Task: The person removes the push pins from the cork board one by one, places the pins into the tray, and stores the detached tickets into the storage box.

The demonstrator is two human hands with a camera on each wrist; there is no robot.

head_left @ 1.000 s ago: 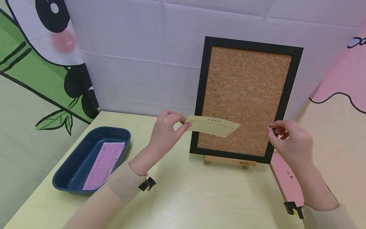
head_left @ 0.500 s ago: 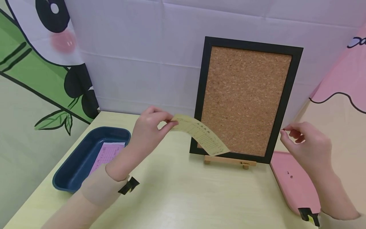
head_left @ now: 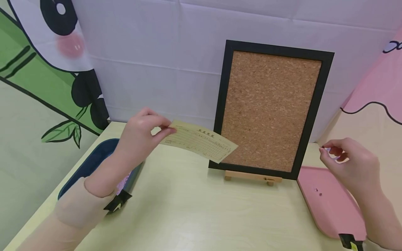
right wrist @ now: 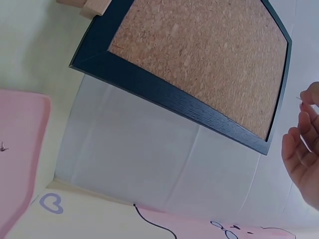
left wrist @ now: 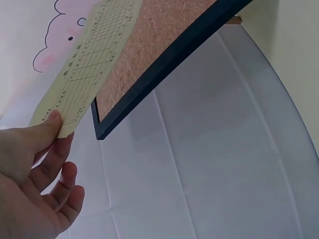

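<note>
My left hand (head_left: 139,134) pinches the left end of a yellow printed paper slip (head_left: 201,141) between thumb and forefinger. The slip juts to the right, its far end overlapping the lower left corner of the black-framed corkboard (head_left: 270,111) in the head view. To the right of the board, my right hand (head_left: 355,167) is raised above the pink tray (head_left: 336,216). Its thumb and forefinger pinch a tiny thumbtack (right wrist: 299,98), of which only a thin point shows in the right wrist view. The bare cork faces me, propped on a small wooden stand (head_left: 251,175).
A dark blue tray (head_left: 103,145) with a pink printed slip (head_left: 123,184) in it stands at the left, partly behind my left forearm. Two small thumbtacks (head_left: 318,191) lie in the pink tray. A pale cloth backdrop (head_left: 150,62) hangs behind the table (head_left: 194,216).
My left hand has moved left and slightly up with the yellow slip, drawing it off most of the corkboard. My right hand has moved right and down, away from the board's edge.
</note>
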